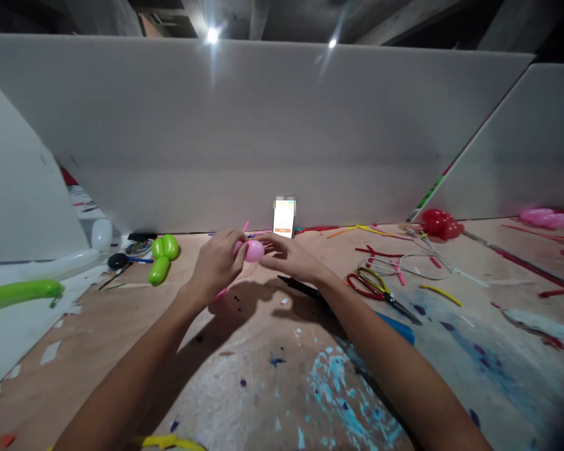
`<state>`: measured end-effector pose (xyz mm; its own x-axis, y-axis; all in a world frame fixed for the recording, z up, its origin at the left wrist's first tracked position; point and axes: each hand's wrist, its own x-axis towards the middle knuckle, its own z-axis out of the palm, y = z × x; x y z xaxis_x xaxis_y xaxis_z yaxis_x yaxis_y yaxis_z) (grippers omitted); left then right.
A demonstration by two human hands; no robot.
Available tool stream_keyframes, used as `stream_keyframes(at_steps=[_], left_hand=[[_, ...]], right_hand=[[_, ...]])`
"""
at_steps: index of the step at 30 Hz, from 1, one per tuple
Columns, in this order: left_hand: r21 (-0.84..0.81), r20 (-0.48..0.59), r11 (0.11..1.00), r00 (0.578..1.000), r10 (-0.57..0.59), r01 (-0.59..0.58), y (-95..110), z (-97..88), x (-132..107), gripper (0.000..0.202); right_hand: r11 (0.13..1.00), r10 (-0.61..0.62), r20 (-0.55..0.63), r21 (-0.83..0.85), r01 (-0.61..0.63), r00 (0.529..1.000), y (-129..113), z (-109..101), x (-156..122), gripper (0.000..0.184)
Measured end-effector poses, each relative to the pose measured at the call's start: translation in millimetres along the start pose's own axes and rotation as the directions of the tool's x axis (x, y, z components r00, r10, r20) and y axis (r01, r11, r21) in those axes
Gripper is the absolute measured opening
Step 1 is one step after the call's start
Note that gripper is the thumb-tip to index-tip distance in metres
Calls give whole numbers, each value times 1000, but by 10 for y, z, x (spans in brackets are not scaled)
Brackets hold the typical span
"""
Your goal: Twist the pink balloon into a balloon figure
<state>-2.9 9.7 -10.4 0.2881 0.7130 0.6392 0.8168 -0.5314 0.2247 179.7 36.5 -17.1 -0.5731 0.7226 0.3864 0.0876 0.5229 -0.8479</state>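
Observation:
My left hand (220,258) is closed around a small inflated pink balloon (254,251), its rounded end poking out past the fingers. A thin pink tail (247,225) rises above the knuckles, and another bit of pink shows below the hand. My right hand (290,257) is at the balloon's right side, thumb and fingers apart. One of its fingers reaches over the balloon's top edge; whether it touches is hard to tell. Both hands are above the stained table covering (244,388). Behind them a lit phone (283,217) leans on the grey partition.
Scissors (388,294) and a blue object (397,327) are near my right forearm, beside a dark pointed tool (298,285). Green twisted balloons (164,254) lie left, red ones (440,224) right. Loose uninflated balloons (380,253) are scattered about. A grey partition (258,138) stands behind.

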Motion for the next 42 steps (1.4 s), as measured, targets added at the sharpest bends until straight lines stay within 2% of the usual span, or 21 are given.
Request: stream_keyframes(at_steps=[3, 8, 10, 13, 15, 17, 23, 26, 29, 32, 35, 39, 42], left_hand=[[-166, -7, 986, 1000, -12, 11, -12, 6, 17, 15], [-497, 195, 867, 979, 65, 41, -26, -55, 62, 18], [-532, 210, 840, 978, 10, 106, -52, -37, 73, 18], [-481, 139, 854, 979, -147, 196, -94, 28, 74, 19], [-427, 76, 879, 977, -199, 212, -101, 62, 68, 20], [-420, 49, 884, 977, -207, 208, -84, 72, 61, 22], [-560, 82, 804, 979, -188, 201, -11, 67, 46, 24], [-595, 82, 768, 968, -238, 239, -5, 96, 40, 26], [-621, 118, 739, 963, -240, 261, 3, 120, 39, 25], [-648, 148, 717, 966, -213, 258, 31, 115, 41, 23], [-649, 139, 715, 965, -222, 258, 59, 88, 40, 22], [-611, 105, 743, 958, -266, 273, 63, 63, 37, 24], [-604, 79, 735, 941, -329, 307, 44, 64, 37, 28]], right_hand=[[990, -64, -170, -135, 41, 983, 13, 74, -1, 31], [992, -73, -180, -117, 53, 981, 62, 34, 12, 29], [991, -68, -283, -128, 32, 957, 78, 24, 15, 29], [975, -115, -407, -220, 25, 906, 74, 55, 9, 19], [956, -179, -370, -284, 73, 911, 48, 97, -5, 13], [933, -235, -307, -336, 126, 922, 10, 140, -24, 14], [818, -362, -313, -558, 139, 878, -45, 193, -61, 15], [765, -410, -277, -623, 162, 869, -19, 182, -61, 18], [740, -426, -272, -654, 160, 863, 15, 167, -63, 13], [760, -413, -307, -635, 139, 857, 22, 157, -66, 13], [819, -371, -369, -562, 114, 852, -8, 150, -65, 13], [862, -333, -407, -497, 99, 851, -57, 161, -64, 12], [852, -362, -390, -506, 131, 846, -70, 193, -66, 12]])
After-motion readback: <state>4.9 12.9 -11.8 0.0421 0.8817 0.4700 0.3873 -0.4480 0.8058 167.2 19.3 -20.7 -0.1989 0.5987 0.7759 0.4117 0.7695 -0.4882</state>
